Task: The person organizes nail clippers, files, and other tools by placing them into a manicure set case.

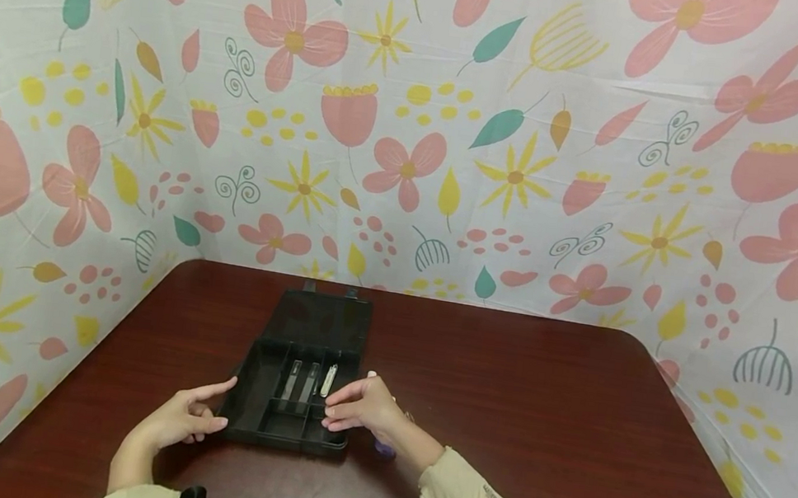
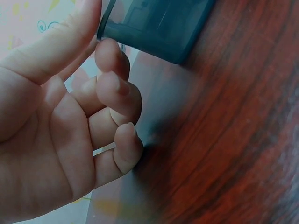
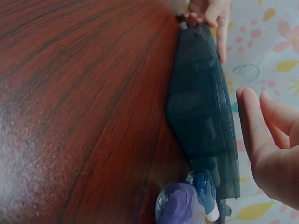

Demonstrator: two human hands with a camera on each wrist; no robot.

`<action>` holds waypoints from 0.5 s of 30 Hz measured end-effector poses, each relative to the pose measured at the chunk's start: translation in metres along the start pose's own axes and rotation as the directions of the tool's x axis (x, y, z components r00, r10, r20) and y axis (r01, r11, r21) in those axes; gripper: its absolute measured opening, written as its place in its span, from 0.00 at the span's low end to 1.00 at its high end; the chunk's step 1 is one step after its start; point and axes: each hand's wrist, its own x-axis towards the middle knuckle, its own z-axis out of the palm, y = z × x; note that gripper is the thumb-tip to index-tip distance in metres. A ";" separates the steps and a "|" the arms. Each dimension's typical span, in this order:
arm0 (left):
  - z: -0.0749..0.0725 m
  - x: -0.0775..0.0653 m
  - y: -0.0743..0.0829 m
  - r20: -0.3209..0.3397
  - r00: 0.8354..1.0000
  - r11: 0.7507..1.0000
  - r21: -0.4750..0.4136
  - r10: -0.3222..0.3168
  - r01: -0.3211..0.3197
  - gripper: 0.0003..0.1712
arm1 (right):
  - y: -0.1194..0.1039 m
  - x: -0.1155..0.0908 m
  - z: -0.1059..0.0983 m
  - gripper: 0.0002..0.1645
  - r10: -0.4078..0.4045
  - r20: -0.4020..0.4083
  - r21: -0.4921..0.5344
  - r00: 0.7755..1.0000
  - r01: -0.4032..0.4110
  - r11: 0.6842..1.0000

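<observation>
A dark, see-through compartment case (image 1: 286, 441) lies on the table with its lid (image 1: 319, 321) folded back. My left hand (image 1: 180, 417) touches the case's left side, index finger extended and the other fingers loosely bent; in the left wrist view its thumb reaches the case's corner (image 2: 154, 44). My right hand (image 1: 368, 407) hovers over the right compartments, its fingers fairly straight with nothing visible between them in the right wrist view. A silver nail clipper (image 1: 328, 381) sits in the upper right compartment. Left of it lie two slim clear strips, one strip (image 1: 290, 381) beside the other (image 1: 308, 383).
Right of the case, partly behind my right hand, stand a purple bottle (image 3: 180, 205) and a blue bottle (image 3: 202, 184) with a white cap. The reddish-brown table (image 1: 533, 432) extends to both sides. A flower-printed cloth (image 1: 415, 118) hangs behind and at the sides.
</observation>
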 end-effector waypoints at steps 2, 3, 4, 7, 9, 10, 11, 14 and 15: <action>0.000 0.000 0.000 0.004 1.000 1.000 0.000 0.006 -0.006 0.40 | 0.000 0.000 -0.002 0.15 0.002 0.000 0.003 1.000 -0.002 1.000; 0.000 0.000 0.000 0.005 1.000 1.000 0.000 0.006 -0.006 0.40 | 0.000 -0.001 -0.004 0.15 0.002 0.001 0.003 1.000 -0.002 1.000; 0.000 0.000 0.000 0.006 1.000 1.000 0.001 0.007 -0.007 0.40 | 0.000 -0.001 -0.005 0.15 0.004 -0.003 0.008 1.000 -0.004 1.000; 0.000 0.000 0.000 0.008 1.000 1.000 0.003 0.009 -0.009 0.39 | -0.001 -0.002 -0.010 0.15 -0.003 -0.010 0.012 1.000 0.003 1.000; 0.000 0.000 0.000 0.007 1.000 1.000 0.000 0.004 -0.004 0.40 | -0.001 -0.003 -0.014 0.15 -0.004 -0.013 0.016 1.000 0.004 1.000; 0.000 0.000 0.000 0.009 1.000 1.000 0.002 0.009 -0.009 0.39 | -0.001 -0.003 -0.016 0.16 -0.006 -0.015 0.018 1.000 0.006 1.000; 0.000 0.000 0.000 0.008 1.000 1.000 0.001 0.007 -0.007 0.39 | -0.002 -0.004 -0.017 0.16 -0.009 -0.012 0.017 1.000 0.009 1.000; 0.000 0.000 0.001 0.005 1.000 1.000 0.000 0.006 -0.006 0.39 | -0.003 -0.006 -0.023 0.18 -0.005 -0.021 0.022 1.000 0.005 1.000; 0.000 0.000 0.001 0.004 1.000 1.000 -0.001 0.007 -0.007 0.39 | -0.003 -0.007 -0.026 0.18 -0.007 -0.024 0.023 1.000 0.007 1.000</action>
